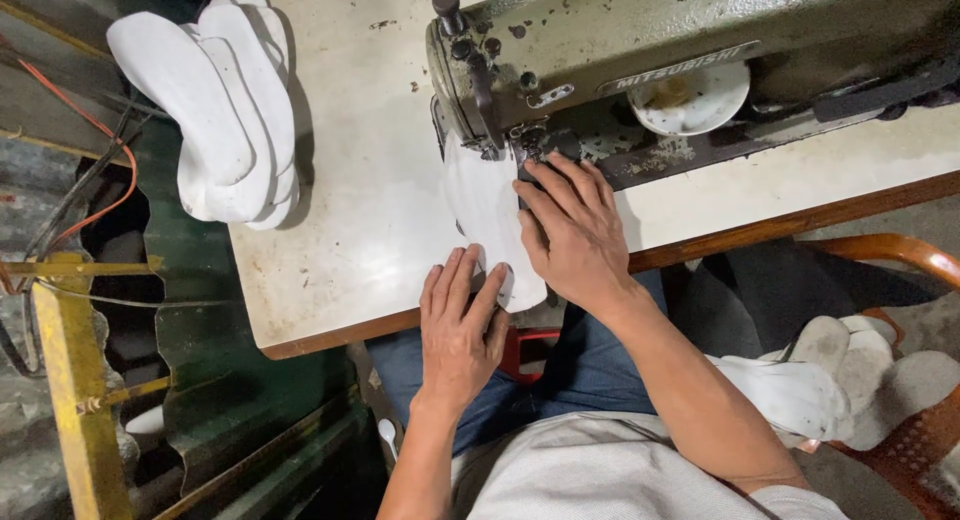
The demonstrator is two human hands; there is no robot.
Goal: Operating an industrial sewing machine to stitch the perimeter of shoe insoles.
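**Guiding a white piece under the needle**

Feeding from the head view, the white fabric piece (487, 215) lies flat on the near middle of the pale surface (340, 210), its far end tucked under the head of the olive-green sewing machine (640, 50). The right hand (570, 235) rests on the piece's right side, fingers (545, 185) spread and flat, pressing down rather than gripping, tips close to the needle area. The left hand (460, 325) lies at the near edge of the surface, fingers stretched out on the piece's near end, closed on nothing.

To do this well, I judge both palms should keep light, even pressure so the piece glides without puckering, with the right fingertips kept beside the presser foot, never beneath it.

A stack of white shaped pieces (225, 105) sits at the far left edge; more white pieces (850, 380) lie on an orange chair (900, 250) at the near right.
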